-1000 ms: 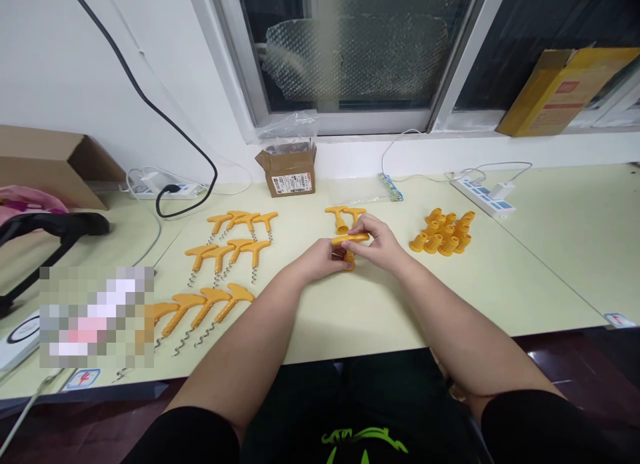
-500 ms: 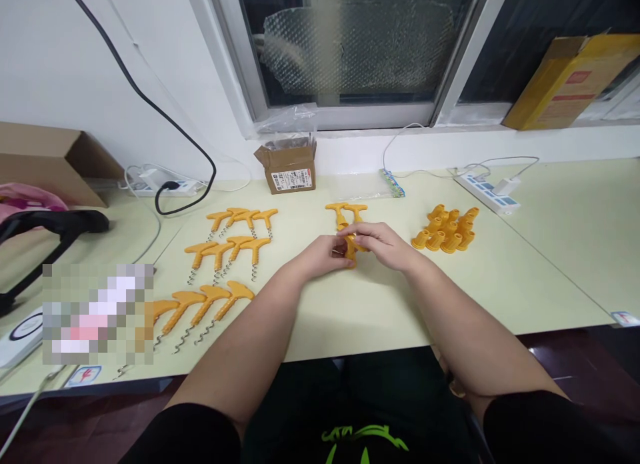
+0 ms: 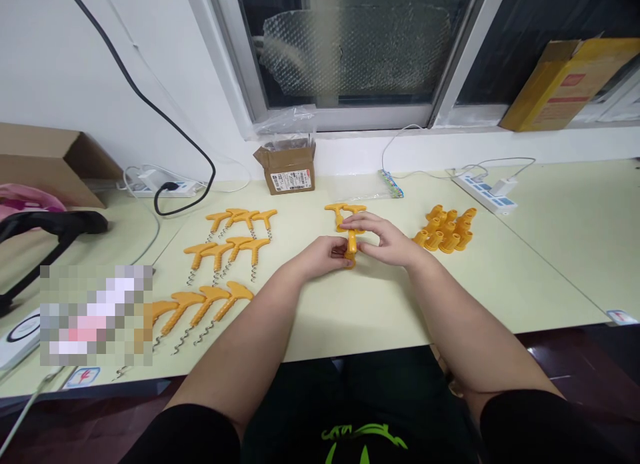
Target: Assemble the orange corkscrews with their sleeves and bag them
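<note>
Right now, in the head view, a yellow handle [image 3: 352, 242] sits between the two hands, over the table [image 3: 325, 324] and near the middle of the person's reach. Its crossbar points roughly away from the body, near end towards the person, so it runs across the line joining the hands rather than along it. The right hand [image 3: 390, 243] grasps this bar from the right side, thumb at its near part and fingers arched over its far part. Just below, the left hand [image 3: 325, 259] is curled around a yellow sleeve [image 3: 351, 264], thumb on the near side; most of the sleeve is hidden, and its exact tilt cannot be told. Handle and sleeve lie close together, the handle above, but the fingers hide how they meet.

Just beyond the hands, two yellow T-shaped pieces [image 3: 336, 208] lie side by side, nearer to the right hand's fingertips than to the left hand. Well apart on the left are rows of corkscrews [image 3: 255, 249]; on the right stands a cluster of loose sleeves [image 3: 450, 241], on the right hand's side.
</note>
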Demonstrator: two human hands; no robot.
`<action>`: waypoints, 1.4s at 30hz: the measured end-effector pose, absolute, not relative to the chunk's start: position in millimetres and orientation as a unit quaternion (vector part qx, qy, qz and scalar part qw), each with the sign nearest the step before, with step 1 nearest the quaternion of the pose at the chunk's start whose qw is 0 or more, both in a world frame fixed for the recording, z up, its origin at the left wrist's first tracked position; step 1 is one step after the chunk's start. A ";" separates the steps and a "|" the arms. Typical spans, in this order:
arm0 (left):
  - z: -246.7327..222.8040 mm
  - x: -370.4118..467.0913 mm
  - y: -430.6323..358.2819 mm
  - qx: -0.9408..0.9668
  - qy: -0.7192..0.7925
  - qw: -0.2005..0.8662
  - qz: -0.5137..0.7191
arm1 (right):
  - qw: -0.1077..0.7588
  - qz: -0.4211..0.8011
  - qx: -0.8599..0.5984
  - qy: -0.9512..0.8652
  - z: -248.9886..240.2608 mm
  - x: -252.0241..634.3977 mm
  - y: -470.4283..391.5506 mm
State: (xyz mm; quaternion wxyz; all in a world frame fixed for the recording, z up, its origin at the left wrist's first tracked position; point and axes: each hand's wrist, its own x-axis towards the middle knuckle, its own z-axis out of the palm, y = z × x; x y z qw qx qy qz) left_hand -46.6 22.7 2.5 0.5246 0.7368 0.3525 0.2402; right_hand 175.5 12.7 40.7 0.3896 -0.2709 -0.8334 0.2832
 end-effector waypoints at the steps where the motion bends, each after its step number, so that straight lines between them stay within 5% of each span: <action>1: 2.8 -46.6 22.4 0.735 0.354 0.526 0.240 | 0.401 0.271 -0.283 -0.828 39.0 175.0 13.4; 18: 8.4 -50.2 21.2 0.774 0.361 0.469 0.223 | 0.447 0.209 -0.355 -0.794 36.2 166.4 12.0; 28: 14.9 -43.8 19.5 0.627 0.311 0.629 0.338 | 0.558 0.348 -0.408 -0.633 33.0 167.5 20.3; 35: 19.2 -41.1 14.8 0.518 0.305 0.740 0.302 | 0.520 0.495 -0.444 -0.536 28.1 167.8 30.5; 42: 20.5 -32.9 9.7 0.483 0.346 0.742 0.309 | 0.503 0.443 -0.493 -0.554 20.5 168.8 33.6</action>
